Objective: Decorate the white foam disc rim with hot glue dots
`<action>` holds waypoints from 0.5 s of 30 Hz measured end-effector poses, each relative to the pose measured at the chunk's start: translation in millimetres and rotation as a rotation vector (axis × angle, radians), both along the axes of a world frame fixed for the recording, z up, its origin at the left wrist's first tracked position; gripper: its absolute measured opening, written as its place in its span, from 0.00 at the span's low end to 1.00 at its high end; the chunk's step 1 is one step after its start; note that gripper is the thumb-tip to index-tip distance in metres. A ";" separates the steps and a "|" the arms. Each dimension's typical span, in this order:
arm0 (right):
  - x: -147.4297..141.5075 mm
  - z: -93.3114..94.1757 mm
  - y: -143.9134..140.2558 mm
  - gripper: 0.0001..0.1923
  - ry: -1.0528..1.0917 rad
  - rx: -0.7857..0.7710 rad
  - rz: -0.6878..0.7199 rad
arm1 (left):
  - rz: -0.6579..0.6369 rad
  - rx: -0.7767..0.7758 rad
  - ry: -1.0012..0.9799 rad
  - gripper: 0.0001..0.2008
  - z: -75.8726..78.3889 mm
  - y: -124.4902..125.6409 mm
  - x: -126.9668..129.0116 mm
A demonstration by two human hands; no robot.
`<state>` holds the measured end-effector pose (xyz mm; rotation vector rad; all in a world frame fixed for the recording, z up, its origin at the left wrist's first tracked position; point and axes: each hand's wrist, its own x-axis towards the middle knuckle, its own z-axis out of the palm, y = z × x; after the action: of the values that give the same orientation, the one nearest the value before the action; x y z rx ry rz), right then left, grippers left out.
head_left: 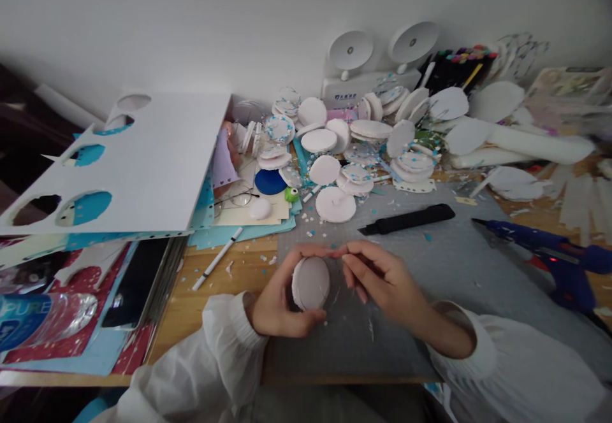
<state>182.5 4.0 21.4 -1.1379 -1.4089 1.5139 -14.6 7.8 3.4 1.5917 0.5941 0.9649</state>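
In the head view, a white foam disc (310, 282) is held upright on its edge over the grey mat (430, 264), its flat round face turned toward the camera and its slightly longer axis running up and down. The left hand (280, 295) is wrapped around the disc's left rim, the grip closed on it with the thumb under the lower edge and the fingers curved over the top. The right hand (382, 279) sits just right of the disc, its grip narrow, with the fingertips pinched together at the disc's upper edge; whether anything thin is held between them cannot be told. Both wrists are covered by white sleeves. Beyond the grip a black handled tool (406, 219) lies flat on the mat, and farther beyond it a heap of white discs (354, 143) crowds the back of the surface. Well to the right of the grip a blue glue gun (549, 254) rests with its nozzle pointing left. Left of the grip a white pen (217, 258) lies diagonally on the bare wood, and past it a white board with round holes (143, 162) overhangs stacked papers. Open mat remains between the grip and the black tool, and to the right toward the glue gun.
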 end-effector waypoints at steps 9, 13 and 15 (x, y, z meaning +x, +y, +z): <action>0.3 -2.6 2.0 0.13 0.038 -0.065 -0.029 | -0.053 -0.146 -0.063 0.38 -2.4 -4.7 5.3; -0.5 -5.4 1.1 0.13 0.073 -0.065 -0.034 | -0.017 -0.202 -0.084 0.34 -0.3 -5.5 7.0; -1.6 -5.9 0.4 0.13 0.093 -0.072 -0.030 | 0.012 -0.212 -0.094 0.32 0.8 -5.1 6.7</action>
<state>180.9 4.5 15.4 -1.1123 -1.2791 1.5867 -8.0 2.6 4.2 1.3493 0.6192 0.9475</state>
